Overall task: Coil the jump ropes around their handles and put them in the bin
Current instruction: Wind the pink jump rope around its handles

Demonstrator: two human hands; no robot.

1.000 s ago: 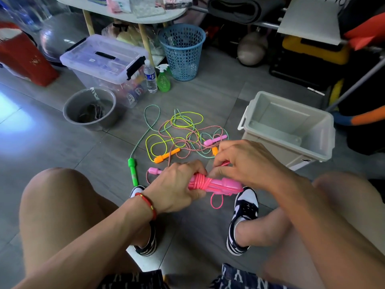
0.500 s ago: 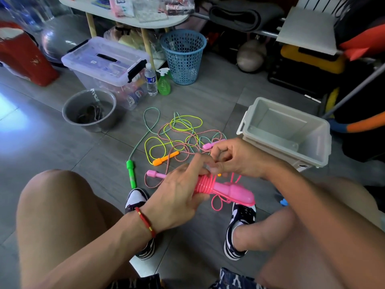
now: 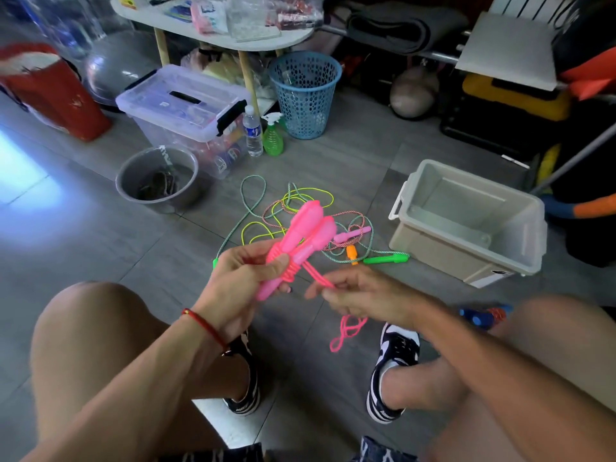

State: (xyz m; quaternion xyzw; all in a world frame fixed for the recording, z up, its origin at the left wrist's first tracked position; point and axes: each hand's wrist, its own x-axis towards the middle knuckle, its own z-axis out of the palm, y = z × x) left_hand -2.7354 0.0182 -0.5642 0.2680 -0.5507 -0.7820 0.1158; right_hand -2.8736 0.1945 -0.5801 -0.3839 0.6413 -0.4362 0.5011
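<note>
Your left hand (image 3: 233, 285) grips the pink handles (image 3: 300, 241), partly coiled, while your right hand (image 3: 353, 295) pinches the pink rope (image 3: 346, 331) that hangs loose; other ropes (image 3: 293, 208) lie tangled on the far floor, and the bin (image 3: 466, 221) at right holds none.

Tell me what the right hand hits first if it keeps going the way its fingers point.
The right hand points left, toward the left hand. It would probably meet the coiled pink rope on the handles, or the left fingers around them. Depth is unclear from one view.
</note>
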